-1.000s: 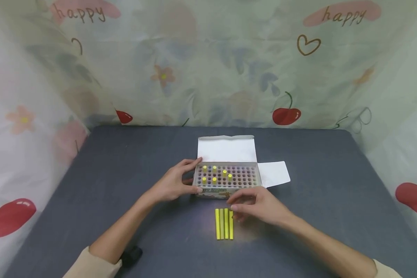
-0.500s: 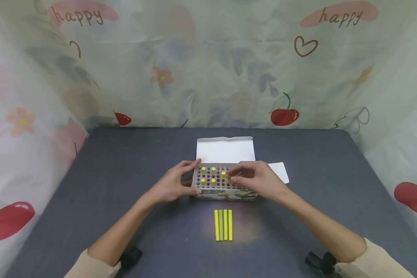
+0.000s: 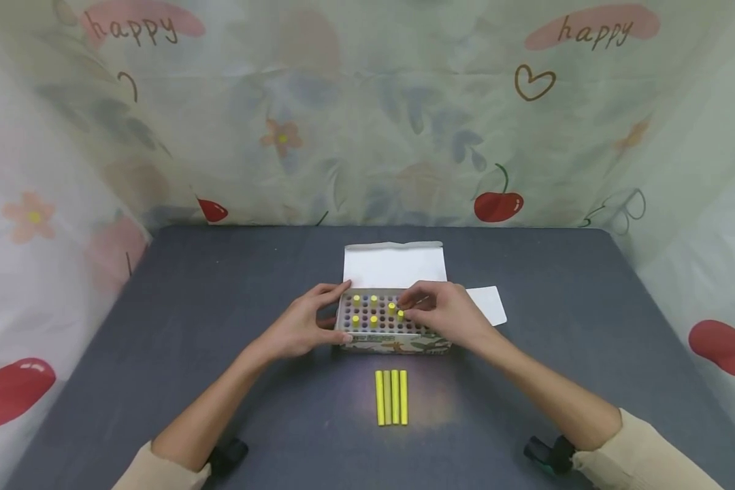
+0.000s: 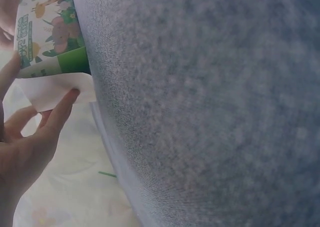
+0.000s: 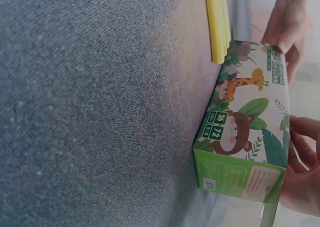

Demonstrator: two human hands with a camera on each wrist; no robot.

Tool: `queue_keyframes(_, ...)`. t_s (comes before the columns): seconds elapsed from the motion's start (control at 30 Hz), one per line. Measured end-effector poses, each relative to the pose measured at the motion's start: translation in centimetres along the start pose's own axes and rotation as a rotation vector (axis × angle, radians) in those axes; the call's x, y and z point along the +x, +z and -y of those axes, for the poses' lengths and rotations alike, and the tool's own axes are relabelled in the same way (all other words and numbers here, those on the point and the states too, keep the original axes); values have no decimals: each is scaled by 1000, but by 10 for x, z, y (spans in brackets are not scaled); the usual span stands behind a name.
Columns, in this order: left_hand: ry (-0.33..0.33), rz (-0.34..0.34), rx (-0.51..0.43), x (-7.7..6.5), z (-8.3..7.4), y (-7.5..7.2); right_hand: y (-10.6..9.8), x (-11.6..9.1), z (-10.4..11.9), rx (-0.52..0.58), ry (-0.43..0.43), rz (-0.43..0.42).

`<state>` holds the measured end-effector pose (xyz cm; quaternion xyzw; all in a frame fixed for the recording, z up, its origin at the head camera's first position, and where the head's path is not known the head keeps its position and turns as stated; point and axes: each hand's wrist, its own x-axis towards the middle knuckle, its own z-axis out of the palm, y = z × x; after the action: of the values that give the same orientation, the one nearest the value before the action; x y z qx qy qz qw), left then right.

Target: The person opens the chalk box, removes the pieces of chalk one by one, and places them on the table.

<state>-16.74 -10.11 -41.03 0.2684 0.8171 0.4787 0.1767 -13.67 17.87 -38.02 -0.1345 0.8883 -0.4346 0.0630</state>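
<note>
An open chalk box (image 3: 398,341) with a holed insert stands mid-table; several yellow chalk sticks (image 3: 373,300) poke up from its holes. My left hand (image 3: 300,323) grips the box's left end, thumb at the front corner and index finger at the back. In the left wrist view, a fingertip lies on a white flap (image 4: 55,89). Over the insert, my right hand (image 3: 447,313) pinches at a yellow chalk stick (image 3: 401,316) standing in a hole. Behind the box in the right wrist view, those fingertips are hidden.
Several loose yellow chalk sticks (image 3: 391,398) lie side by side in front of the box. Its white lid (image 3: 395,265) stands raised at the back, and a side flap (image 3: 488,305) sticks out right. A patterned curtain (image 3: 367,136) surrounds the dark table (image 3: 251,265).
My right hand has moved up from beside the loose chalk sticks to the insert, then shifted slightly there. The left hand keeps its grip on the box.
</note>
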Motion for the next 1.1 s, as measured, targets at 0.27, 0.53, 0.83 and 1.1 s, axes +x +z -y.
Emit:
queue_keyframes(0.27, -5, -11, 1, 0, -2, 0, 6, 3, -2, -110, -2, 14)
queue_keyframes(0.53, -16, -15, 14, 2, -3, -1, 10, 2, -3, -263, -50, -51)
queue_keyframes(0.83, -21, -12, 17, 2, -4, -1, 13, -2, -7, -304, -81, -103)
queue_keyframes(1.1, -23, -11, 19, 1, -4, -1, 16, -4, -10, -285, -91, -141)
